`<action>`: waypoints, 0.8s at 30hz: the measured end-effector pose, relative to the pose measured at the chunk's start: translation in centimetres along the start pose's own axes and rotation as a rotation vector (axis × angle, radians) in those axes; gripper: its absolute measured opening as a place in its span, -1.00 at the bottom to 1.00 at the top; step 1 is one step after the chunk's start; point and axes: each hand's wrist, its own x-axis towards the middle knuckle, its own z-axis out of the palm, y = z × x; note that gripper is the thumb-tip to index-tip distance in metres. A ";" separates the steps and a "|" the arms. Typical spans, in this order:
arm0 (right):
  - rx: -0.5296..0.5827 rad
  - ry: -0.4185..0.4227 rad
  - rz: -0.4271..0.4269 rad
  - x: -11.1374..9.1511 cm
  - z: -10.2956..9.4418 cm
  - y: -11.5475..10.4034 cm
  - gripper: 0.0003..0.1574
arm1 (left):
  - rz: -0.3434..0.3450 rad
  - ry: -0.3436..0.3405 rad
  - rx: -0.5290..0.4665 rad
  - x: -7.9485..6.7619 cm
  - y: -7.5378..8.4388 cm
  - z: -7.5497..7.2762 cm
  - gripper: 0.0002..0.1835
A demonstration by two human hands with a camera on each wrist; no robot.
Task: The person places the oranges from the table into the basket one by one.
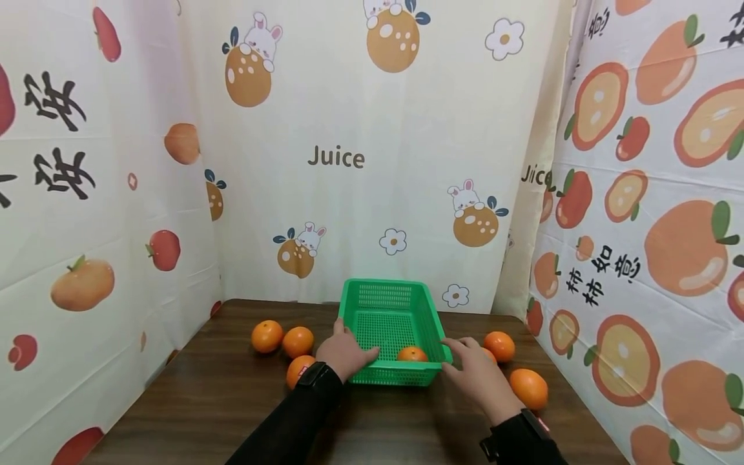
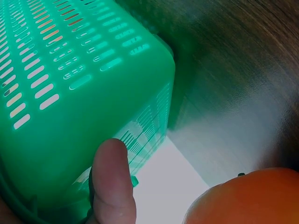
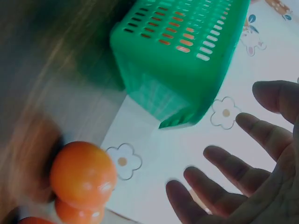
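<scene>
A green plastic basket (image 1: 389, 376) with slotted walls stands on the table, with one orange (image 1: 412, 354) inside near its front wall. My left hand (image 1: 344, 356) grips the basket's left rim near the front corner, its thumb reaching over the inside. The left wrist view catches one finger (image 2: 113, 186) against the basket's outer wall. At the front right corner is my right hand (image 1: 479, 378), fingers spread and holding nothing. A gap between those fingers and the basket (image 3: 163, 65) shows in the right wrist view.
Left of the basket lie several oranges (image 1: 267, 336), the nearest (image 1: 298, 370) partly behind my left wrist. More oranges (image 1: 529, 389) lie to the right, one partly hidden by my right hand. Printed curtains (image 1: 360, 213) hang behind and beside the brown table (image 1: 197, 394).
</scene>
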 end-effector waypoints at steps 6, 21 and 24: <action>-0.108 0.055 0.087 -1.2 0.3 2.2 -0.36 | 0.008 -0.007 -0.010 -0.5 0.1 0.0 0.04; -0.124 -0.016 0.256 -1.7 -0.2 6.3 -0.18 | 0.006 0.027 -0.019 -0.5 -0.1 0.1 0.01; -0.116 -0.019 0.275 -1.6 0.1 6.5 -0.17 | 0.010 0.031 -0.024 -0.5 -0.1 0.1 0.00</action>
